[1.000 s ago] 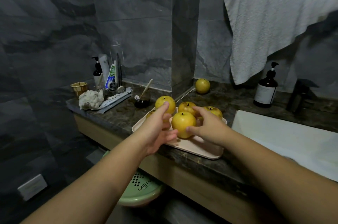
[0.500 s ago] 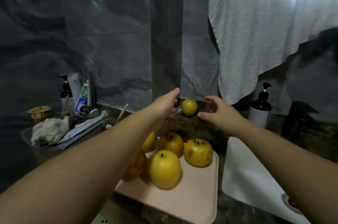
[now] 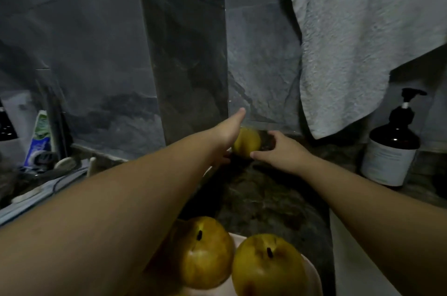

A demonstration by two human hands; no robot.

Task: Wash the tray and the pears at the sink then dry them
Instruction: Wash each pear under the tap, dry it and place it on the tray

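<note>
Dark stone countertop against grey slate wall, vertical pillar corner right behind the far pear. White towel hanging down top right, lower edge close above the counter, near the right hand. Dark pump bottle with white label standing right of the towel, well apart from the hands. Left side cluttered: toothpaste tube upright, other small toiletries, too blurred to identify. White sink edge at lower right, beside the tray.

Open counter between far pear and tray, nothing on it. Wall and pillar close off the back; left forearm crosses over the tray's left part and hides it.

Far pear yellow, round, sitting on the counter at the foot of the wall corner. Left hand on its left side, index finger stretched out past it toward the wall; contact likely but partly hidden. Right hand on its right side, fingers curved toward the fruit, thumb tip at its lower edge. Hands apart, pear between them; cannot tell whether either really clamps it.

Pinkish tray at bottom edge, holding two golden-yellow pears with brown blotches and dark stems: left tray pear and right tray pear, touching each other.
</note>
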